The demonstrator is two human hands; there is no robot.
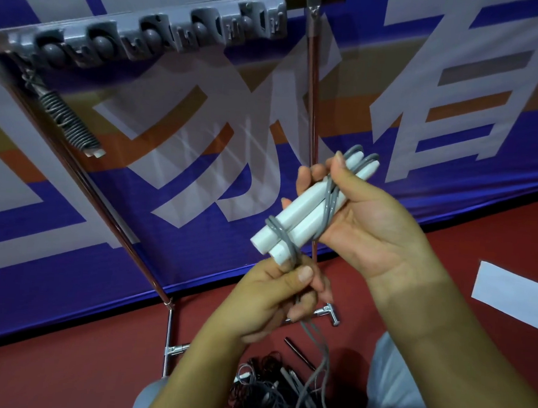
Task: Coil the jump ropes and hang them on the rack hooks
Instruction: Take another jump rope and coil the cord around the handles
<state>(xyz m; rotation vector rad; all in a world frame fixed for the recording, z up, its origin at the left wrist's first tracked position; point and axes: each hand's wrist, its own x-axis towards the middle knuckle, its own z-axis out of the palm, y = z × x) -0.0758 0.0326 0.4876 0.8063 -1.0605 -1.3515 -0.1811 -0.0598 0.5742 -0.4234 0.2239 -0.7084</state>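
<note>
red floor, blue banner behind rack (145, 35): one coiled rope (69, 121) hung at 10 o'clock; right hand (369, 221) grips white handles (298, 218), left hand (275, 301) pinches grey cord (317, 359) mid-wrap; tangled ropes (267, 391) wait at 6 o'clock.

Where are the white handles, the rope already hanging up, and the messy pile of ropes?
white handles (295, 219): head view, middle of the pair.
hung rope (71, 121): head view, grey coils.
rope pile (270, 391): head view, tangle's middle.

A coiled rope (69, 121) hangs at the rack's (152, 32) left end; tangled ropes (270, 388) lie on the floor below.
</note>
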